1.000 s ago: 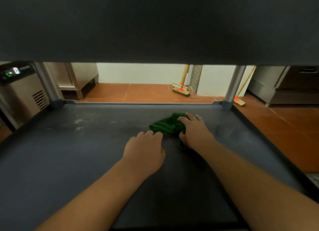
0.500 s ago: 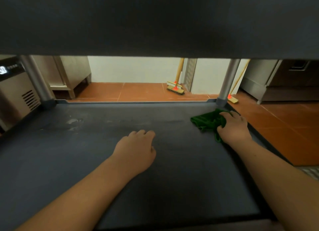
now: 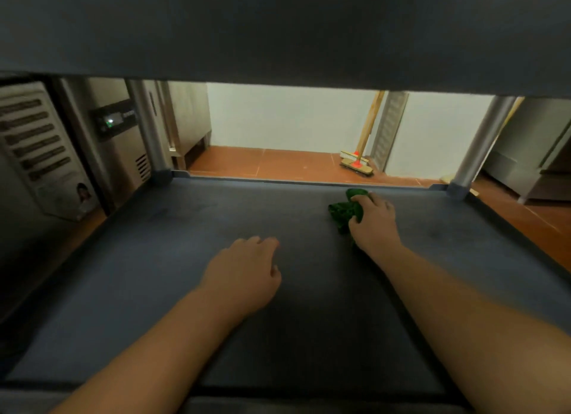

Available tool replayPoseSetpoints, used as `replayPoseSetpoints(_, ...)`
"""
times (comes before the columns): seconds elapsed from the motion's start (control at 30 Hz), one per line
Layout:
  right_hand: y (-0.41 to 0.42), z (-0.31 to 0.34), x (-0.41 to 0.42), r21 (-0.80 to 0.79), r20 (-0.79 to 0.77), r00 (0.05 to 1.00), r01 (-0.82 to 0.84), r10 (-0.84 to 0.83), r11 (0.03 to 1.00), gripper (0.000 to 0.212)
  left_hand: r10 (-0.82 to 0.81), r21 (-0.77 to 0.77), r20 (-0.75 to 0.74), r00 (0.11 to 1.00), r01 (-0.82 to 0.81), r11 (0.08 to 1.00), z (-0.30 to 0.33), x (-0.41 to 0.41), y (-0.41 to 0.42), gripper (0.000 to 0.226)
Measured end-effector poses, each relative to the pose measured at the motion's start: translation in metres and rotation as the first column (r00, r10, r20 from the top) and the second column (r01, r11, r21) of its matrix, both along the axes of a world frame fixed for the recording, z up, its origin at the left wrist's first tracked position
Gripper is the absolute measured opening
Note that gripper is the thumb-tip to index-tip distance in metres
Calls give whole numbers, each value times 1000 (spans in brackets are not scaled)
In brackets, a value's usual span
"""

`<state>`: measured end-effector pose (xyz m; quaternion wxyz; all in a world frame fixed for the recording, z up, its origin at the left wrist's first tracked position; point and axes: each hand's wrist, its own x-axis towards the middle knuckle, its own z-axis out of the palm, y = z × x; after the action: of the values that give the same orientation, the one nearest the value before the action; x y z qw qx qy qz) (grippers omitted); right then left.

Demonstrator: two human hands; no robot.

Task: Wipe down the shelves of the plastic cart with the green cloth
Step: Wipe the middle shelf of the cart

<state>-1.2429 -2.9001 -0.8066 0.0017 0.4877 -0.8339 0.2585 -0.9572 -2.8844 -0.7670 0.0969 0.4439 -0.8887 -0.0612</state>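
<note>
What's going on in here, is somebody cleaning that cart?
Yes. A person is reaching into a dark plastic cart and wiping its shelf. The right hand holds a bunched green cloth against the shelf near the far edge, toward the right rear post. The left hand rests on the shelf nearer the middle, holding nothing. Beyond the cart a broom leans against the white wall.

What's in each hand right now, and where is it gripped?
The right hand grips the bunched green cloth at its near right side, on the cart shelf. The left hand holds nothing.
</note>
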Motion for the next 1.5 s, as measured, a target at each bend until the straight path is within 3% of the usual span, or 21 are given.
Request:
replayPoseSetpoints(0.3,-84,2,119,26,49,987,-155,154,988,55,194,31,-16,981,-193,981,-5,116,-37,34)
replayPoseSetpoints(0.47,-127,1,202,8,58,957,-284,283,959,55,262,27,-103,960,-260,965,-8,148,-48,34)
replayPoseSetpoints(0.87,-186,0,346,-12,-12,750,-662,661,750,46,268,-27,-64,961,-270,962,-20,185,-61,26)
replayPoseSetpoints(1.03,-187,-1,328,-33,-40,769,-639,638,769,35,274,-24,-41,961,-275,961,-13,168,-61,27)
replayPoseSetpoints(1.17,-174,2,276,-37,-25,834,-552,552,833,41,242,-39,-52,969,-244,969,-6,137,-58,22)
replayPoseSetpoints(1.5,-92,5,35,14,-117,957,-267,266,964,43,91,-55,-28,996,-92,994,4,13,-22,18)
